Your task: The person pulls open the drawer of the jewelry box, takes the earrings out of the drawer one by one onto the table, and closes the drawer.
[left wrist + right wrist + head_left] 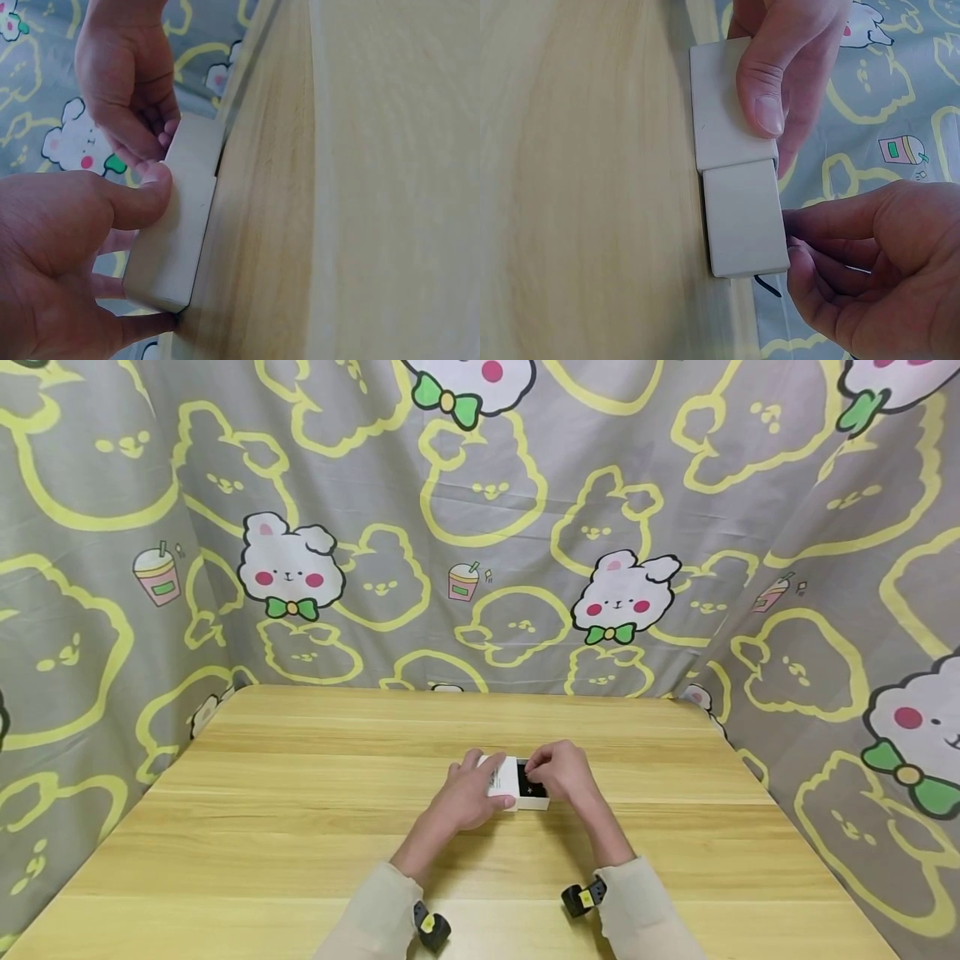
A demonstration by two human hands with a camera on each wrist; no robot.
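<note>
A small white sliding box stands on the table, its outer sleeve [504,779] at the left and its inner tray [533,804] pulled partly out to the right. Inside the tray lies a black piece [529,791] with a small pale mark. My left hand [467,795] grips the sleeve, thumb on the near side and fingers over the top and far side. At the tray's open top, my right hand [561,770] has curled fingers and seems to pinch the black piece; its fingertips are partly hidden. A thin black strip [768,286] sticks out past the tray's end.
The box rests on a light wood-grain table [300,827]. Behind and at both sides of the table hangs a grey curtain [405,485] with yellow outlines and white cartoon animals. Each sleeve cuff carries a small black wrist camera [432,930].
</note>
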